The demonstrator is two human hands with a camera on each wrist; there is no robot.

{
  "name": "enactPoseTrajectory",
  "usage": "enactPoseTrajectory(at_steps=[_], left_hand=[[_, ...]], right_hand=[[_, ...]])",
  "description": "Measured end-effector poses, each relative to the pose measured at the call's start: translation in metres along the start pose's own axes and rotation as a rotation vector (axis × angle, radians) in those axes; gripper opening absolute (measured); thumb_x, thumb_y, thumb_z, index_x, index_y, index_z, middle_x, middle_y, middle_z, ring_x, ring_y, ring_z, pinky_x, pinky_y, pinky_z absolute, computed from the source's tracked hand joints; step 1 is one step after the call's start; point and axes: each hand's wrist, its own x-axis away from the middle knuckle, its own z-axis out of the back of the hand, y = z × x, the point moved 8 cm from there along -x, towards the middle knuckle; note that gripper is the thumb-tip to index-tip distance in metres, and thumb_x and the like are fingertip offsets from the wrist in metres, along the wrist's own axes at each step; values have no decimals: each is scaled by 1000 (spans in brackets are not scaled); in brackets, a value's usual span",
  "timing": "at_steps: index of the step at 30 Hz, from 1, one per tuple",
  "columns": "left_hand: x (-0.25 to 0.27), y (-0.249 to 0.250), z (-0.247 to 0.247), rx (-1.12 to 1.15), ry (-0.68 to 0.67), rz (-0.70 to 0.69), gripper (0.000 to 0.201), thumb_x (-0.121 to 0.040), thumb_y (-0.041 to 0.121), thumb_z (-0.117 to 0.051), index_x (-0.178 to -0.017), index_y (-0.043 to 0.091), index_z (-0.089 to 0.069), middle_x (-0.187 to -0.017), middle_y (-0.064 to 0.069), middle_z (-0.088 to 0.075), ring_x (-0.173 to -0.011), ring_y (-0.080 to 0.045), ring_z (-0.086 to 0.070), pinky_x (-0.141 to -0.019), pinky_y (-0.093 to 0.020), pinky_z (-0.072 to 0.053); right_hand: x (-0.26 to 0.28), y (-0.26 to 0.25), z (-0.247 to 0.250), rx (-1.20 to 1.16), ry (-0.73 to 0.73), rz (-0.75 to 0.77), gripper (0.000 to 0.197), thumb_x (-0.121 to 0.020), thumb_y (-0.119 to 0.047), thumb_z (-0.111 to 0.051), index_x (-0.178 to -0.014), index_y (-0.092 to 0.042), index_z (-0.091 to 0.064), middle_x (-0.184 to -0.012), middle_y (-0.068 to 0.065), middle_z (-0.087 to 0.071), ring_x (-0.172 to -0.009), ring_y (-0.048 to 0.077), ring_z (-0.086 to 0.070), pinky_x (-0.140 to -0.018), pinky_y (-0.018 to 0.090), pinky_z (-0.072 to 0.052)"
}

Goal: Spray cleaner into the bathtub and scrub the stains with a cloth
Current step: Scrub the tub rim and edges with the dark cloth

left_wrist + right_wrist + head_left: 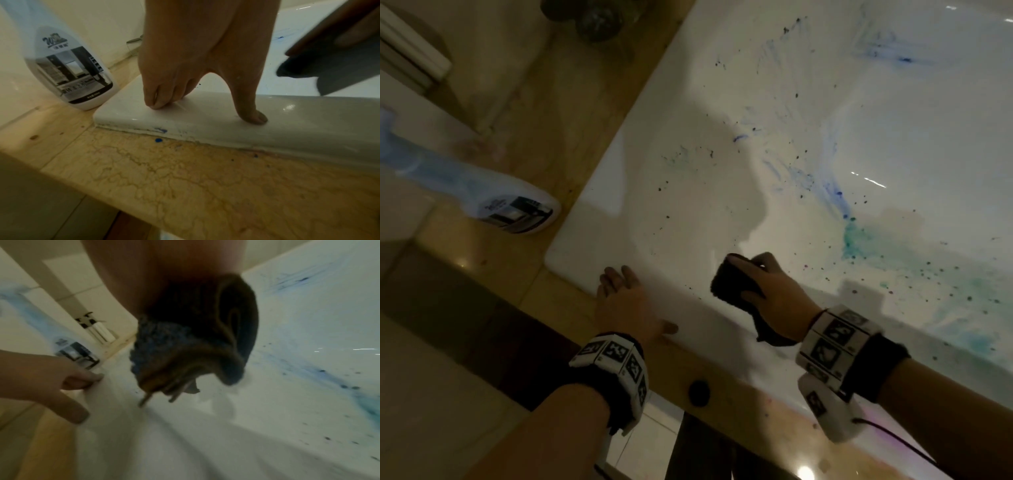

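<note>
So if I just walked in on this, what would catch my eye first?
Probably the blue and teal stains splashed and speckled across the inside of the white bathtub. Next, the right hand gripping a dark folded cloth just inside the tub's near edge, while the left hand rests open on the rim. A white cleaner bottle stands on the beige ledge by the tub's corner.
</note>
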Motion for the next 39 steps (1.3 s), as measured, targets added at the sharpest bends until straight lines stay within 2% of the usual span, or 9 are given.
enactPoseTrajectory(at_steps=[5,13,16,18,22,27,32,37,39], left_hand=[[-2,-2,1,-9,19,-8,136,-62,70,-68,-145,-2,13,-152,-27,8,-143,-37,0,-117,-39,-5],[-1,0,7,-72,5,-38,129,-69,67,-64,-145,-5,11,-152,-29,6,-142,-38,-2,-117,-41,-1],[-8,-3,32,-36,187,-138,78,-89,43,-54,-143,-4,-24,-142,-28,-33,-132,-34,-37,-115,-41,-19],[-10,-19,60,142,464,-201,34,-89,8,-51,-122,-3,-56,-110,-25,-63,-99,-33,-63,-97,-43,-45],[-29,-70,59,472,370,-9,45,-94,5,-43,-139,10,-41,-125,-15,-58,-110,-31,-55,-92,-35,-43],[-37,-84,42,440,278,69,65,-96,7,-40,-148,6,-2,-153,-14,-18,-133,-27,-36,-105,-36,-35],[-41,-96,33,501,339,94,58,-97,9,-37,-149,14,-12,-135,-16,-46,-111,-29,-53,-94,-36,-45],[-43,-125,49,793,464,112,51,-94,0,-42,-142,13,-33,-132,-8,-53,-107,-22,-53,-84,-16,-32],[-40,-136,51,871,518,152,52,-91,-3,-44,-140,13,-37,-124,-9,-57,-106,-21,-54,-85,-20,-35]], right_hand=[[-21,-51,-47,234,-238,171,57,-97,-19,-41,-145,-36,-18,-141,2,-27,-114,29,-47,-99,33,-39],[-61,-22,-43,371,-375,-1,46,-99,-37,-29,-144,-30,-28,-133,12,-41,-120,31,-45,-103,35,-34],[-84,-36,-13,225,-163,2,48,-98,-25,-38,-145,-28,-27,-131,12,-41,-123,30,-43,-104,29,-29],[-98,-59,12,54,32,61,48,-97,-21,-40,-144,-25,-30,-128,13,-42,-119,30,-45,-103,25,-28],[-134,-125,26,163,70,213,66,-92,-11,-45,-148,-23,-12,-142,9,-29,-121,30,-42,-102,31,-32],[-188,-174,42,384,203,218,65,-91,-13,-47,-147,-18,-14,-147,11,-18,-125,32,-36,-100,44,-39],[-221,-187,35,483,183,155,61,-90,-17,-51,-144,-15,-23,-150,13,-11,-130,35,-26,-103,45,-33],[-200,-210,-14,676,6,459,57,-94,-22,-45,-146,-29,-22,-154,4,-12,-133,33,-21,-107,44,-22],[-189,-210,-32,639,-79,525,50,-96,-31,-39,-144,-34,-26,-152,2,-19,-129,32,-25,-108,42,-23]])
